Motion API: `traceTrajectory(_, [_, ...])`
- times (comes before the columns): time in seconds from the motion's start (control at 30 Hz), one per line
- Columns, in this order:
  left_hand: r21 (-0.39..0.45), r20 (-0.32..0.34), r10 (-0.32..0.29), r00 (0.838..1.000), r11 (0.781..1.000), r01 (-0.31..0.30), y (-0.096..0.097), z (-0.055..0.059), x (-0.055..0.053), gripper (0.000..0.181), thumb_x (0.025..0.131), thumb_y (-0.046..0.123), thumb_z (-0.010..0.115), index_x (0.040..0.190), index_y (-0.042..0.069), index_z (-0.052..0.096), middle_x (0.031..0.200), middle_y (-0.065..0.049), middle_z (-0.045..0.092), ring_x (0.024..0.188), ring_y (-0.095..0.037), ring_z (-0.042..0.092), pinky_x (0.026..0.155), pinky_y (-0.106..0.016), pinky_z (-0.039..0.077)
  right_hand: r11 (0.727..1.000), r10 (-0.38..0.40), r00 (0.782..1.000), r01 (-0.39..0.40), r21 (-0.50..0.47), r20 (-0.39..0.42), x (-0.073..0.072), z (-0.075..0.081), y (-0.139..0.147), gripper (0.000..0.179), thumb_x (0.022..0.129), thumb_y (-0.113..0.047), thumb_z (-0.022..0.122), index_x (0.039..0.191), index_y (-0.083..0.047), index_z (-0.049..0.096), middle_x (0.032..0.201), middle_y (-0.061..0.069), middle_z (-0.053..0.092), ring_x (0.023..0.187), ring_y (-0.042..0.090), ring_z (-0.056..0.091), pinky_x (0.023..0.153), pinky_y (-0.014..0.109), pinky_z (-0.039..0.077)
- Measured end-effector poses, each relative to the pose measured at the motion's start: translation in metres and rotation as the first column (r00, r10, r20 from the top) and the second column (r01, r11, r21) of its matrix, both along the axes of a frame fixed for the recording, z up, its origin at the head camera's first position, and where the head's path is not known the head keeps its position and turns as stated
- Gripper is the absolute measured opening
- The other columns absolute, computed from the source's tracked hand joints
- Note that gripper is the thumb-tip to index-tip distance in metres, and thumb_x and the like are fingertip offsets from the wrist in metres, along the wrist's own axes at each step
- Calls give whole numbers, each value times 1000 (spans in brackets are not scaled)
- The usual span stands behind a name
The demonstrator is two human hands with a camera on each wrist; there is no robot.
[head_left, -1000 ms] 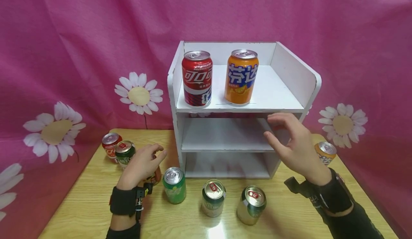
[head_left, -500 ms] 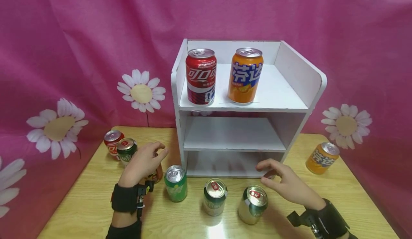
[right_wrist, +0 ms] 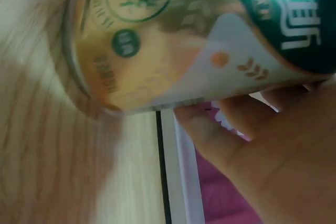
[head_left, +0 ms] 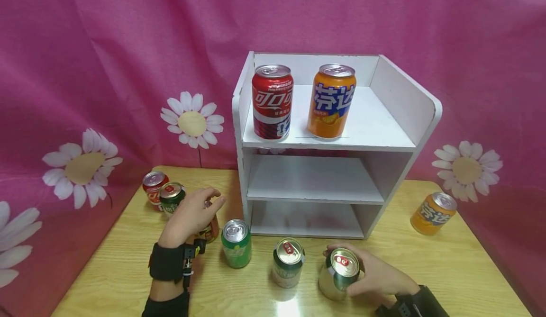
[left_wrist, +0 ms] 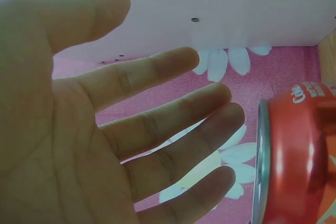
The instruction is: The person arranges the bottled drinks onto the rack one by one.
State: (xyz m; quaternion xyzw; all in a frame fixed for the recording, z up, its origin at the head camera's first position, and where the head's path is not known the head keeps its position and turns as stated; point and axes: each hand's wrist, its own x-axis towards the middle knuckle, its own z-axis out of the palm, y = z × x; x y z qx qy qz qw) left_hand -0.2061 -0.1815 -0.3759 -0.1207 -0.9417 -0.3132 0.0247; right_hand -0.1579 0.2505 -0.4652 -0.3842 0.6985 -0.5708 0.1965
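My right hand (head_left: 381, 272) curls round a green and gold drink can (head_left: 334, 281) standing at the front right of the table, fingers behind it and thumb at its near right side. In the right wrist view, the gold wall of this drink can (right_wrist: 142, 72) fills the top, with fingers (right_wrist: 210, 137) along its far side. My left hand (head_left: 192, 217) hovers with loosely extended fingers over an orange-red can (head_left: 211, 231), which it partly hides. The left wrist view has that orange-red can (left_wrist: 294, 161) just beyond the fingertips (left_wrist: 226, 116), and nothing in the palm.
A white three-tier shelf (head_left: 315, 198) stands centre back. On its top are a red cola can (head_left: 273, 104) and an orange soda can (head_left: 332, 101). A green can (head_left: 236, 246) and another green-gold can (head_left: 287, 265) stand in front. More cans sit left; an orange can (head_left: 432, 215) is at right.
My right hand has come down from beside the shelf to the front right green and gold can and closed round it. The left hand has stayed nearly still. The head view has shifted slightly.
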Motion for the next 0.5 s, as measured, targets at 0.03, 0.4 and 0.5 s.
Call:
traceTrajectory(0.03, [1, -1, -1, 1000, 1000, 1, 0, 0, 0, 39, 96, 36, 54, 119, 5, 62, 113, -14, 61, 98, -26, 56, 84, -48, 47, 1000, -1, 1000, 1, 4, 8, 1, -2, 0, 78, 78, -2, 75, 141, 6, 31, 135, 27, 43, 123, 18, 47, 100, 25, 36])
traceTrajectory(0.4, [-13, -8, -2, 1000, 1000, 2, 2, -1, -1, 36, 96, 34, 54, 116, 6, 63, 109, -12, 62, 90, -23, 56, 77, -43, 48, 993, 82, 994, -75, 94, -69, -8, -16, -4, 101, 71, -3, 82, 146, 5, 15, 136, 23, 46, 126, 28, 45, 104, 22, 29])
traceTrajectory(0.5, [-14, -10, -5, 1000, 1000, 5, 3, 0, -1, 36, 96, 34, 54, 117, 5, 63, 110, -12, 62, 90, -23, 56, 77, -43, 48, 991, 78, 981, -57, 119, -178, -9, -17, -5, 88, 70, -6, 83, 141, 3, 30, 131, 18, 51, 120, 25, 49, 102, 25, 33])
